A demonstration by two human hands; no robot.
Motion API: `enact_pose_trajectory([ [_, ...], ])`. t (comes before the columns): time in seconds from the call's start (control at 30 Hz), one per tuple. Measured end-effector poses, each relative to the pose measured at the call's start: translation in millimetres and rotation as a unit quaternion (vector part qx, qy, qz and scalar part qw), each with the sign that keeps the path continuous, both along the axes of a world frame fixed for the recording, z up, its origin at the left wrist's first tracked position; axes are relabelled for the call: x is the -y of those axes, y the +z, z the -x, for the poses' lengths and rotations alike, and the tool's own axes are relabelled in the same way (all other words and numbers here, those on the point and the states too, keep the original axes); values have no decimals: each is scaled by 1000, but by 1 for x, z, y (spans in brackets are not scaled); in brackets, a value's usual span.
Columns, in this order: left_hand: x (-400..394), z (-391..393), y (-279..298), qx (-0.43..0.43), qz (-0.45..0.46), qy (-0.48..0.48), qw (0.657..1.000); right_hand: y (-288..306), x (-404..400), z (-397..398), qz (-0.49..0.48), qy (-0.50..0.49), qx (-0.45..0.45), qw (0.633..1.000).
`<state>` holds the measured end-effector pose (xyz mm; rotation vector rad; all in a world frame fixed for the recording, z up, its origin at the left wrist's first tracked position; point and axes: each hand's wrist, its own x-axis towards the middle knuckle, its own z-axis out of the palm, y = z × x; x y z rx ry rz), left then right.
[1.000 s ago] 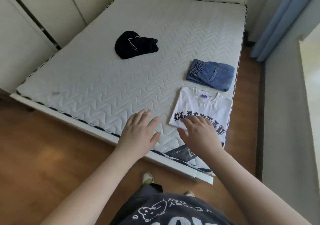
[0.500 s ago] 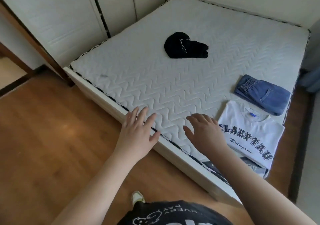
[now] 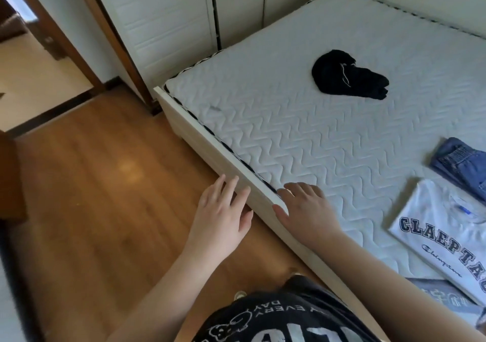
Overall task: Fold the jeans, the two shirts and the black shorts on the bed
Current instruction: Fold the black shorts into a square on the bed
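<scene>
A: Where are the black shorts (image 3: 347, 74)?

B: In a crumpled heap in the middle of the bed (image 3: 302, 136), well apart from the folded jeans (image 3: 460, 160) and white shirt (image 3: 441, 233).

A: And the hands?

B: The left hand (image 3: 223, 210) and the right hand (image 3: 307, 207) hold nothing; the fingers are straight and a little spread.

A: How will the shorts handle?

B: I think light, soft and limp. I would pinch the waistband at both corners, near the white drawstring (image 3: 344, 74), and shake them flat.

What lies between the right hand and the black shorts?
Only bare quilted mattress, seen in the head view. The right hand is open by the bed's near edge; the black shorts lie crumpled farther in.
</scene>
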<state>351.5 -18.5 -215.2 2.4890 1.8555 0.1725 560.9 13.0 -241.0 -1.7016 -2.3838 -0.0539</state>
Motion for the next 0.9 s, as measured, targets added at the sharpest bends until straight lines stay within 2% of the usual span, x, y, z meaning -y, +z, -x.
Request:
enact_pose_trajectory([
  [0.17, -47, 10, -9, -2, 8, -15, 1000, -9, -45, 4, -2, -23, -16, 1000],
  [0.47, -184, -8, 19, -26, 2, -53, 998, -21, -169, -4, 2, -26, -5, 1000],
  [0.57, -226, -8, 23, -25, 2, -63, 998, -18, -216, -6, 35, -23, 5, 999],
  [0.9, -349, -8, 17, -36, 31, -85, 995, 2, -331, -11, 27, -68, -35, 997],
])
